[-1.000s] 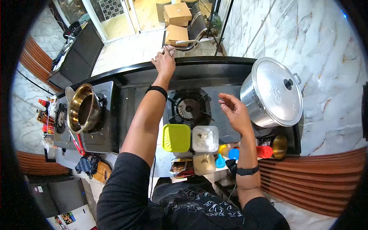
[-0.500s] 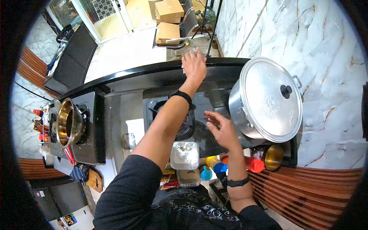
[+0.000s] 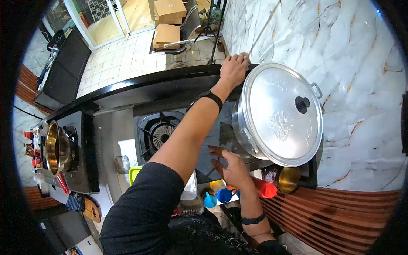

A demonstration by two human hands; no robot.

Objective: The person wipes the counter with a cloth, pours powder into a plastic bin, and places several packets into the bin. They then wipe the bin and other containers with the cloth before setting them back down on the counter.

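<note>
My left hand [image 3: 235, 68] reaches far forward onto the black ledge [image 3: 178, 76] behind the stove, close to the back rim of a large lidded aluminium pot [image 3: 284, 114]. Its fingers are bent downward over the ledge; a bit of something whitish shows at their edge, and I cannot tell what it is. Below the pot's near side, my right hand [image 3: 233, 169] hovers over the dark stove top [image 3: 208, 159] with thumb and fingers apart, holding nothing. The gas burner [image 3: 161, 134] lies left of my left forearm.
On the left, a brass-coloured pan [image 3: 53, 146] stands on another stove. A red-capped container [image 3: 267, 190], a blue lid [image 3: 224, 195] and a turquoise cup [image 3: 209, 200] line the near edge. A clear plastic tub [image 3: 190, 191] sits partly behind my left arm. Cardboard boxes [image 3: 168, 34] rest on a chair beyond.
My left hand has moved right along the ledge toward the pot. My right hand has come lower and nearer to me. The view has shifted right, and a green-yellow container edge now shows.
</note>
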